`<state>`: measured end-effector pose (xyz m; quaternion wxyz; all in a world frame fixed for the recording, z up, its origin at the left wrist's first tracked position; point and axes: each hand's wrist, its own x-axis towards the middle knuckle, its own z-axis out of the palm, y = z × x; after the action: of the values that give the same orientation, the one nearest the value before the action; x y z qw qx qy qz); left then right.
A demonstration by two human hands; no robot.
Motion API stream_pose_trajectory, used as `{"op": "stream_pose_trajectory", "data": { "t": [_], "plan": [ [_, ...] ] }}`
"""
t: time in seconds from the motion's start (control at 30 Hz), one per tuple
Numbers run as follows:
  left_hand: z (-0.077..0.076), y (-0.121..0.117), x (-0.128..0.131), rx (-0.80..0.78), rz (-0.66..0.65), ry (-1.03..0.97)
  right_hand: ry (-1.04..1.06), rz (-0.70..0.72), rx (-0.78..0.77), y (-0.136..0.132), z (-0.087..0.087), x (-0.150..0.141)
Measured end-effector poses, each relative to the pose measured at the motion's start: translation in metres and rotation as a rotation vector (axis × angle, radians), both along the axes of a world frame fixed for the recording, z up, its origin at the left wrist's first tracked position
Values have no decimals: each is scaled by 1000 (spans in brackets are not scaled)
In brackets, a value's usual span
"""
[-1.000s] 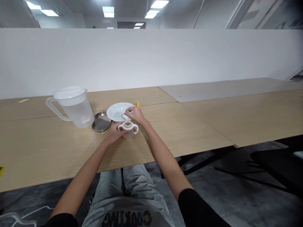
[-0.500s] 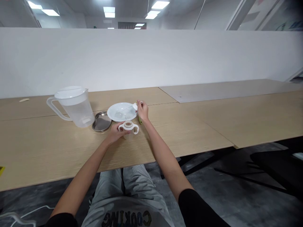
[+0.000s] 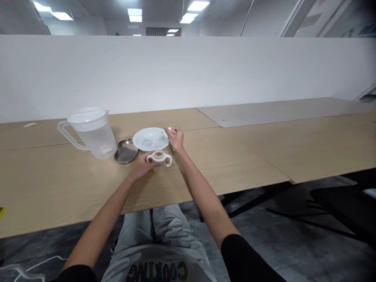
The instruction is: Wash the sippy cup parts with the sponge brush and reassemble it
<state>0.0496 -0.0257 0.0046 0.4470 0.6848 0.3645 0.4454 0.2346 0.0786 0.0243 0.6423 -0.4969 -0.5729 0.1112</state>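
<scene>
My left hand (image 3: pixel 143 165) grips a white two-handled cup (image 3: pixel 159 161) with a brown-tinted top, standing on the wooden table. My right hand (image 3: pixel 176 138) sits at the right rim of a white plate (image 3: pixel 141 137), pinching what looks like a small white spoon (image 3: pixel 168 132). Its thin handle seems to reach over the plate. A yellow-green item (image 3: pixel 173 150), perhaps a banana, lies under that hand, mostly hidden by it and the plate.
To the left stand a transparent plastic jug (image 3: pixel 95 135) with a white lid and a steel tray (image 3: pixel 126 151). A small pale piece (image 3: pixel 29 125) lies far left. A white partition rises behind the table, and a grey board (image 3: pixel 279 116) lies at the right.
My right hand has moved from over the plate's middle to its right rim, carrying the small white piece. My left hand and the cup have stayed in place.
</scene>
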Motion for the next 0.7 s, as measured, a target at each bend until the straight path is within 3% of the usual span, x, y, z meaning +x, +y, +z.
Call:
{"op": "stream_pose_trajectory", "data": {
  "t": [0.37,0.7],
  "plan": [
    [4,-2,1,-5,4,-4,-120,-163,37,-7,4,0],
    [2,-1,1,7,18,13,-225,-15,36,-10,3,-4]
  ]
}}
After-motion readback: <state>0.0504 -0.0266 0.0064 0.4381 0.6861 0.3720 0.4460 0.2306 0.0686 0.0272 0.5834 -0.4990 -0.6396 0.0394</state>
